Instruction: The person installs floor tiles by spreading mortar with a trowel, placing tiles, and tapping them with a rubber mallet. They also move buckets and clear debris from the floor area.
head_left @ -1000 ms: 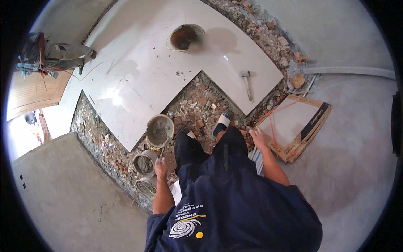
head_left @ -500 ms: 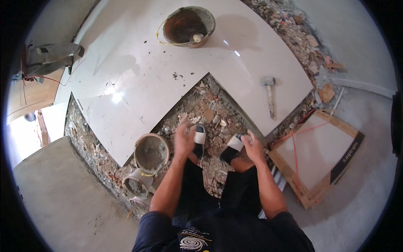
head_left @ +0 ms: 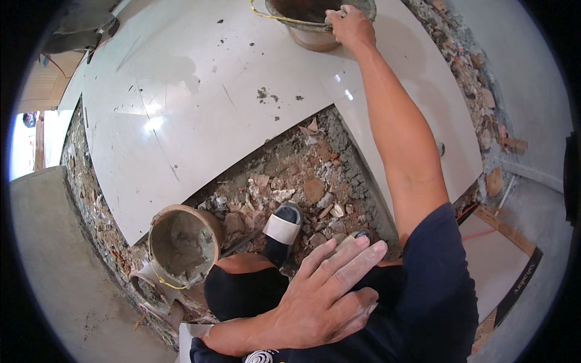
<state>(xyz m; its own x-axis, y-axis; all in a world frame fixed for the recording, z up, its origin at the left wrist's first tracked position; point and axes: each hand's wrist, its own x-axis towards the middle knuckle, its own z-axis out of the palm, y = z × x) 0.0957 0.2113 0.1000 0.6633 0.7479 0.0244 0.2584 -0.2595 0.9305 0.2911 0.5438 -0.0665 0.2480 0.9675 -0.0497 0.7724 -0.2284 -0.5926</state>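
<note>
At the top, my right hand [head_left: 348, 24] reaches over to a large bucket [head_left: 308, 33], its fingers closed at the near rim. My left hand [head_left: 324, 290] hovers low over my knees, fingers spread and nothing seen in it. A bucket of wet grey mortar [head_left: 184, 247] stands left of my legs, with smaller containers [head_left: 148, 287] beside it. My sandalled foot [head_left: 282, 225] rests in rubble [head_left: 315, 190] bordered by large white tiles [head_left: 181, 121]. A mallet's head [head_left: 440, 149] shows just past my forearm, the rest hidden.
A boxed tile stack [head_left: 493, 260] lies at the right. Rubble strips [head_left: 466, 85] run along grey walls [head_left: 526, 72] on the right and left. Another person's legs [head_left: 78, 33] show at the upper left, near a wooden door [head_left: 48, 78] and a bright doorway.
My right arm has stretched forward and up to the large bucket's rim. My left hand has moved lower and rightward, across my body. The view has moved closer to the tiles.
</note>
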